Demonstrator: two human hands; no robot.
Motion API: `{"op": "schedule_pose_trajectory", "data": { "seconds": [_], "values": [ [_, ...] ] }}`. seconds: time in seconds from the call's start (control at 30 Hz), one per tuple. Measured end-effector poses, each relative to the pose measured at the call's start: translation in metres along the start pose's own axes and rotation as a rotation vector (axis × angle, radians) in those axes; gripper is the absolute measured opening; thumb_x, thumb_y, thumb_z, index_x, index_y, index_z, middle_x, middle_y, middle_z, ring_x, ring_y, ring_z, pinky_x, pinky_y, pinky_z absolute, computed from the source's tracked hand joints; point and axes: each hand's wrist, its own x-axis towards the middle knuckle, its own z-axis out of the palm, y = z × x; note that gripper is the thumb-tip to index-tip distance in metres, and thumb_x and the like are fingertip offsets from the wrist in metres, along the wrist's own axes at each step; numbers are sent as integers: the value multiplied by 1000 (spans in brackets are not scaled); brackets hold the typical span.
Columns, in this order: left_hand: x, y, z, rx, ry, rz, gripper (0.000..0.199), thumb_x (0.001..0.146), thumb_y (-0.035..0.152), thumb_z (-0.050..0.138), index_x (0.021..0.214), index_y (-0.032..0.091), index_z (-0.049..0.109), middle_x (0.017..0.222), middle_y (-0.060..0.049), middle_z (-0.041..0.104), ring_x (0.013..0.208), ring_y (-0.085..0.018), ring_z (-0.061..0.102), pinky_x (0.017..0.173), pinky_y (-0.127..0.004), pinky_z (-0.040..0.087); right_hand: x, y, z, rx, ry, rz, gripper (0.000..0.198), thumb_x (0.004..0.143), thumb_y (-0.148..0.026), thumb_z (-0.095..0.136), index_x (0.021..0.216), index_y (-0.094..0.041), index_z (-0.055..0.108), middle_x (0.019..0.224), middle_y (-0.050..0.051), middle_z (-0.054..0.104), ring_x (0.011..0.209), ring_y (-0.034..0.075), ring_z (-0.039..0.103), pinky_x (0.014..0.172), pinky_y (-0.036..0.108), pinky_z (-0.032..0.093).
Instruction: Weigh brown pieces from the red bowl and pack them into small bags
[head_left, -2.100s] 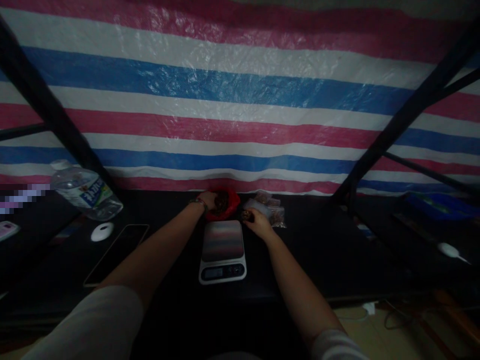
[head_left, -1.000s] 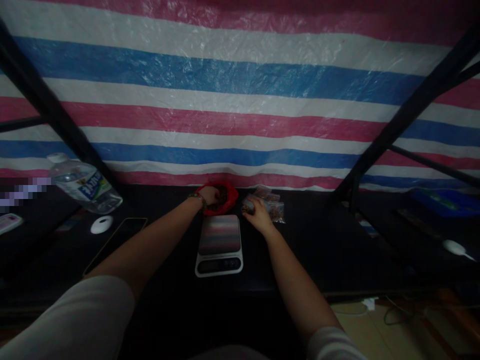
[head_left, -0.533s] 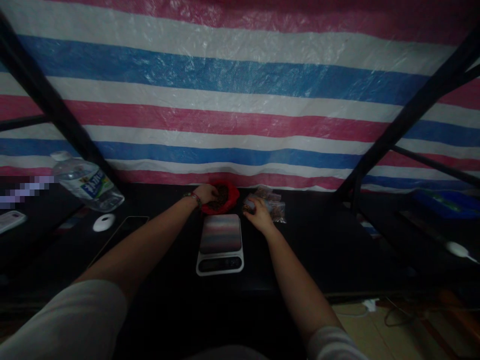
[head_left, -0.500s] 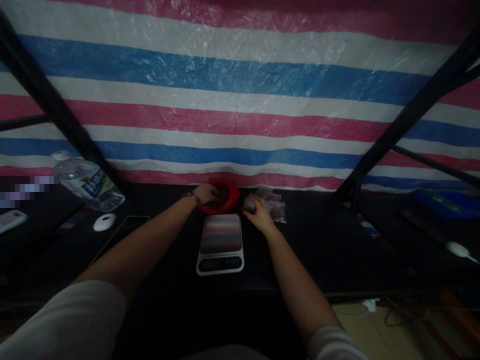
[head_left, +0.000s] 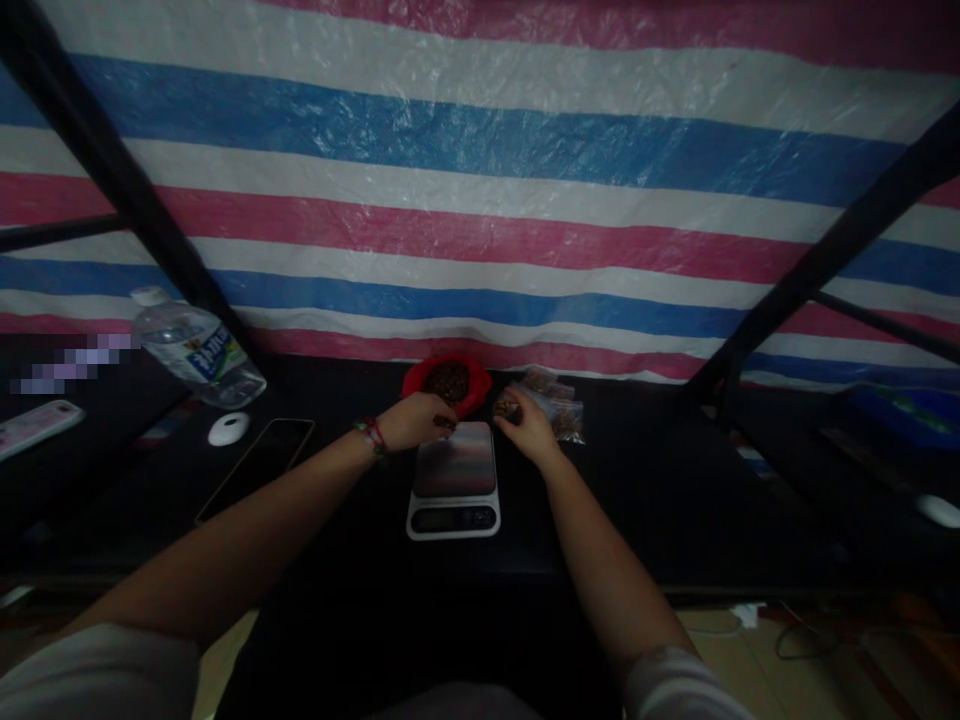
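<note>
**Stripes at back, black below**

Broad plastic sheet (head_left: 480, 205): red-pink, white and blue horizontal bands. Worktop (head_left: 645, 460): plain black. Crinkled red plastic bag (head_left: 475, 402), small dark-brown pieces (head_left: 448, 378) inside. Rectangular white scale (head_left: 454, 501): black display strip (head_left: 454, 519), shiny plate (head_left: 456, 462) mirroring the stripes. Clear plastic bottle (head_left: 196, 350): blue, white and green label (head_left: 214, 356). Oval white mouse (head_left: 229, 429). Flat, gold-edged black phone (head_left: 260, 462).

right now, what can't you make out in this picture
Head view: any reading on the dark display of the white rectangular scale; too dim, small.
Head view: how many small brown pieces the right hand holds; its grip hides some.
Head view: the count of clear plastic bags; they overlap.
Head view: the white rounded object, cut off by the right edge.
</note>
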Motion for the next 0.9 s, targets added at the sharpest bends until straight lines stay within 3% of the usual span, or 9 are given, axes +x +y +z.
{"op": "schedule_pose_trajectory", "data": {
  "seconds": [0.23,0.53,0.63,0.77,0.9],
  "values": [
    [-13,-6,28,66,13,77,16,83,24,55,86,20,70,88,-4,69,82,-16,62,74,-24,43,-12,-44,10,60,-117,-185,62,71,-24,69,129,-23,47,104,5,65,98,20,59,91,37,45],
    [-19,-6,38,-18,62,67,17,83,22,53,93,18,67,93,-6,67,85,-16,62,78,-24,45,-17,-46,8,94,-215,-246,65,72,-31,70,131,-23,45,113,6,61,106,22,55,92,37,44],
    [-22,-5,36,-43,71,76,20,85,23,52,97,19,66,97,-5,67,89,-16,61,80,-24,46,-14,-39,5,128,-138,-177,51,81,-35,60,128,-22,48,113,8,60,99,20,57,84,34,48],
    [-19,-13,27,16,187,-41,27,86,27,49,106,19,65,107,-6,67,100,-19,60,89,-26,45,-7,-17,10,131,-2,-2,33,87,-36,48,114,-19,58,92,5,65,80,18,60,75,30,49],
    [3,-29,11,104,230,-158,29,86,24,45,104,18,67,109,-4,67,103,-19,59,93,-26,43,-3,6,21,83,-26,172,24,85,-34,47,90,-20,66,79,1,66,73,17,60,72,29,49]
  ]
}}
